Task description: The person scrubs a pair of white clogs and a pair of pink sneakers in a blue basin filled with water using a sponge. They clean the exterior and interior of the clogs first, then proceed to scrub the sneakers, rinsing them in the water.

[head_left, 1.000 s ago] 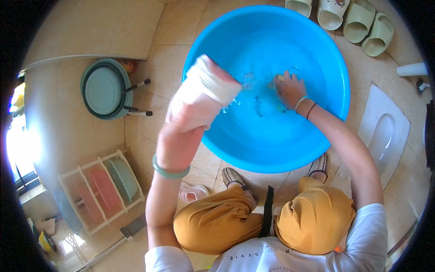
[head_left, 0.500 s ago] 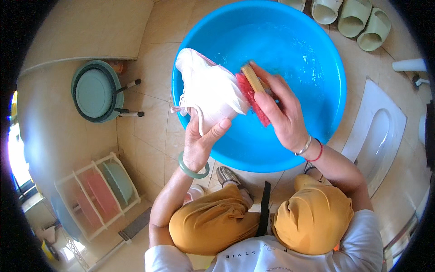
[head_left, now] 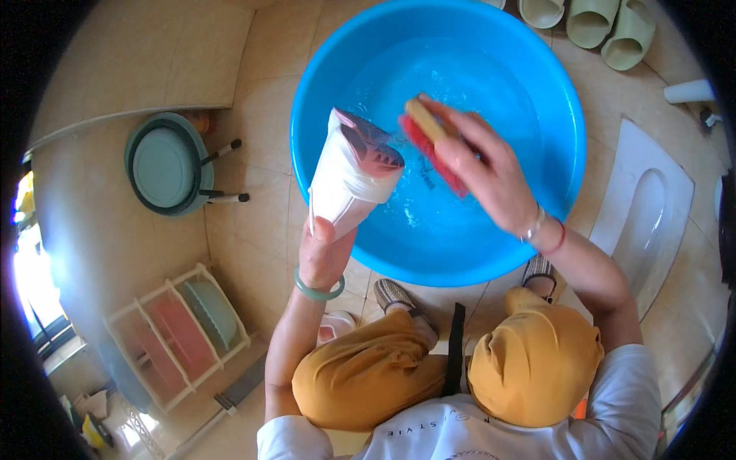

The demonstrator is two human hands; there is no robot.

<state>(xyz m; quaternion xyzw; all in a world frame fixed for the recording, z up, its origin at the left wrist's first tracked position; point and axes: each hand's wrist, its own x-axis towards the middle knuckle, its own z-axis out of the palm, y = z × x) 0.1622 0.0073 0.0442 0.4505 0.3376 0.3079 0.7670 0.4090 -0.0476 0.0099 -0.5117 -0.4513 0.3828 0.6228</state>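
My left hand [head_left: 328, 244] grips a white shoe [head_left: 345, 184] from below, over the left side of a large blue basin [head_left: 307, 84]. The shoe is tilted so that part of its pinkish-red and dark sole shows at the top. In my right hand [head_left: 491, 165] is a scrub brush [head_left: 435, 146] with a wooden back and red bristles. The brush hangs over the middle of the basin, apart from the shoe, its bristles facing left toward it. Clear water [head_left: 491, 100] lies in the basin. My left palm is hidden behind the shoe.
Several pale green slippers [head_left: 590, 19] stand beyond the basin at the far right. A white squat toilet [head_left: 652, 207] is set in the floor at right. On the left are green folding basins [head_left: 165, 165] against the wall and a white rack [head_left: 180, 337] holding pink and green basins.
The shoe has turned, so its sole now shows upward. The brush, which was against the shoe, has come away from it and is slightly blurred.
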